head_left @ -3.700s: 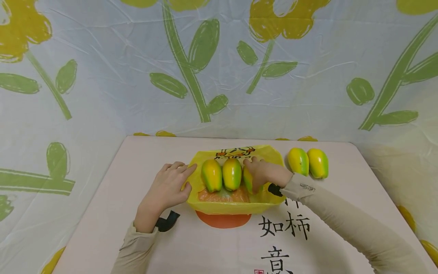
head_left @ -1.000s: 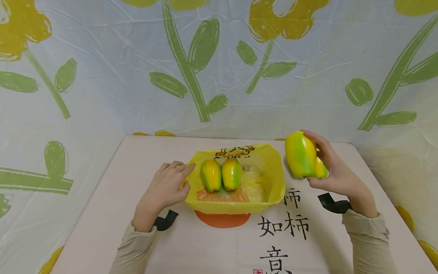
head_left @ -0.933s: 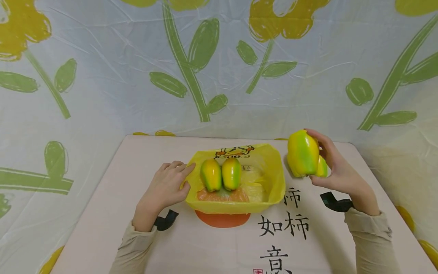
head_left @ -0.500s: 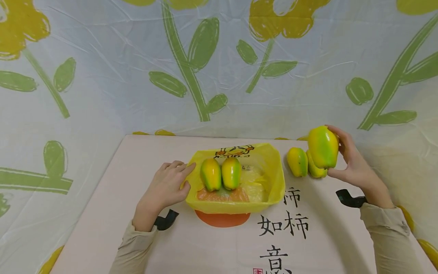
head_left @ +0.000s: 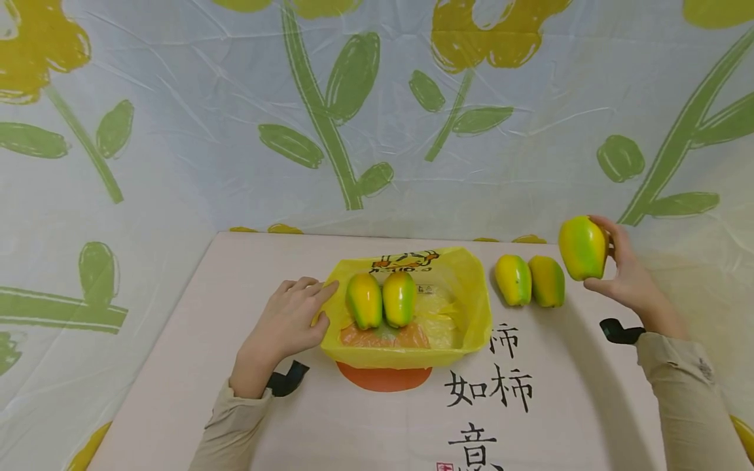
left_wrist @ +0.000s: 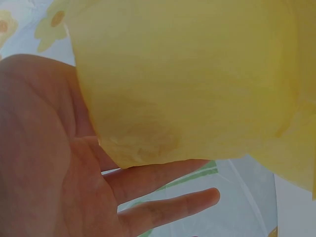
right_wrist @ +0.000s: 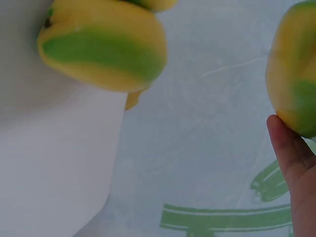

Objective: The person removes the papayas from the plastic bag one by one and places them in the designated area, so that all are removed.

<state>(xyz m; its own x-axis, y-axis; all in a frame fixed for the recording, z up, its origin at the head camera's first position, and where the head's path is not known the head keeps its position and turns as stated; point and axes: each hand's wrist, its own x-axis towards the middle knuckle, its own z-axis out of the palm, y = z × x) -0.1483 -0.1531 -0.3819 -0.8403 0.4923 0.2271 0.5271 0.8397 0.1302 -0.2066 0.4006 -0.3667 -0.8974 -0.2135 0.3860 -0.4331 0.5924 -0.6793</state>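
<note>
One fruit [head_left: 581, 248] clamped in the right grip [head_left: 627, 278], now farther from the yellow bag [head_left: 391, 358]; left grip [head_left: 291, 317], fingers apart.

My left hand [head_left: 288, 320] blocks the left rim of the yellow bag [head_left: 400, 359]. Inside the bag, two mangoes [head_left: 364, 301] take up the left half; over its right half a hand could drop in. Just right of the bag, two more mangoes [head_left: 512, 280] leave only a narrow gap beside it. In front of it, the tabletop [head_left: 330, 432] gives me a wide way across; behind it, the floral cloth [head_left: 283, 190] walls me off.
</note>
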